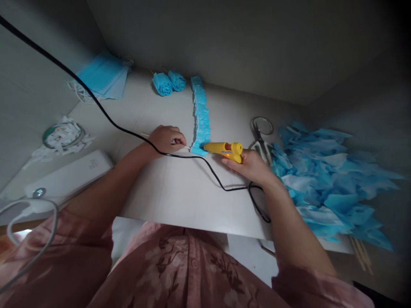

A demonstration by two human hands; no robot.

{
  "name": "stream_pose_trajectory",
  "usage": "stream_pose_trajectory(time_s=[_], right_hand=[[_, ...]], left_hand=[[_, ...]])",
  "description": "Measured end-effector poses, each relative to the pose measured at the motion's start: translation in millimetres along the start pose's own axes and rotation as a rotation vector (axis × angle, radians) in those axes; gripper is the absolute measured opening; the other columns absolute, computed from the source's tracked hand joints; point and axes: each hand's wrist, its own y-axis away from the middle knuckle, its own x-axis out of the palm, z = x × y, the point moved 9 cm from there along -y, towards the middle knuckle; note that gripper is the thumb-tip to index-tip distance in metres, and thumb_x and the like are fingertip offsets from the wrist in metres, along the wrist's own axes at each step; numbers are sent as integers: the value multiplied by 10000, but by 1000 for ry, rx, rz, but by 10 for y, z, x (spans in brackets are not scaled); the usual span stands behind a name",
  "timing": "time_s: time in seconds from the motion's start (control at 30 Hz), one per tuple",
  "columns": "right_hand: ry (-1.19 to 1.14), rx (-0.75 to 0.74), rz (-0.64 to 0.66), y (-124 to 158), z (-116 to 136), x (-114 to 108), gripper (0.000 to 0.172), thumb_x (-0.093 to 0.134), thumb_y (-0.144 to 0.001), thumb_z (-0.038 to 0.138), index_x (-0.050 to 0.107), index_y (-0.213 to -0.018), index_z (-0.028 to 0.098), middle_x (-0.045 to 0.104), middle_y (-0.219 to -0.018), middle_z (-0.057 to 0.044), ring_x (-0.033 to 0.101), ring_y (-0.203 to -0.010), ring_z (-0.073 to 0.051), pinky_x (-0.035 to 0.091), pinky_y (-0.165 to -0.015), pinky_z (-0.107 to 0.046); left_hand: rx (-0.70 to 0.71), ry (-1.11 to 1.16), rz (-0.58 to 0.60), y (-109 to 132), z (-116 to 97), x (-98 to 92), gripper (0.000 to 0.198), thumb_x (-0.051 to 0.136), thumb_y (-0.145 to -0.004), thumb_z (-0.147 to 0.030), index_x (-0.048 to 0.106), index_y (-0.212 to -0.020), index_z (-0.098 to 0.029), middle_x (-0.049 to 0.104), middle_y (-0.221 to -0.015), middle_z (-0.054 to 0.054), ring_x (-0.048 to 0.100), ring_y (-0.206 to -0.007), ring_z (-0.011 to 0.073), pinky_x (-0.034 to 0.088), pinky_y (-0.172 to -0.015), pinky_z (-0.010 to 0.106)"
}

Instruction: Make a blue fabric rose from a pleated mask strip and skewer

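While my left fingers [180, 137] are pinched together on a thin pale stick [145, 135], its tip at the near end of a pleated blue strip [201, 112], my right fingers [233, 165] are wrapped around the handle of a yellow glue gun [222, 148]. The gun's nozzle is at that same end of the strip, though I cannot tell whether it touches. The strip lies on the table [186, 192], running away from me toward the back wall [208, 42]. A black cord [212, 171] crosses in front of my left arm [125, 173] and loops beside my right arm [289, 209]. Just past my right fingers lie scissors [259, 136], a ring [271, 127] beside their blades, and farther right spreads a large pile of blue pieces [327, 179], with wooden sticks [362, 255] poking out at its near side. Left of the strip's far end sit two rolled blue flowers [163, 84], side by side. Farther left is a stack of blue masks [102, 79]; nearer me on that side are a heap of white scraps [64, 130] and a white rectangular box [70, 175].
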Motion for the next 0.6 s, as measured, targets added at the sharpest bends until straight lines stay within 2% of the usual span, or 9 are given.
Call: stream_pose_trajectory(time_s=[0.13,0.33,0.47,0.6], right_hand=[[1,-14,1,-7,-5,-55,443,656,-848,646,672,-776,209,598,-587,-4,531,-550,-158,376,-527,-284],[-137,49,-9,-7,-100,-125,427,703,-793,630,644,-741,210,622,-589,-9,552,-546,-167,420,-550,-300],[-135,15,-10,-6,-44,-100,430,701,-791,631,686,-810,202,621,-622,-11,563,-581,-176,416,-557,-298],[-115,38,27,-9,-44,-26,451,692,-801,658,670,-786,208,604,-610,-4,537,-558,-163,395,-540,-294]], left_hand=[[-13,-21,18,-3,-1,8,182,608,-852,-248,784,-833,-206,749,-856,21,658,-813,145,465,-795,233],[-60,-1,75,-13,7,21,184,624,-868,-284,789,-862,-203,740,-882,26,658,-805,146,449,-771,238],[-34,4,30,-13,3,4,176,627,-850,-272,792,-851,-209,743,-863,15,652,-790,134,454,-773,227],[-7,3,-11,0,-14,-4,174,622,-841,-246,788,-821,-198,745,-840,28,658,-795,146,467,-780,237]])
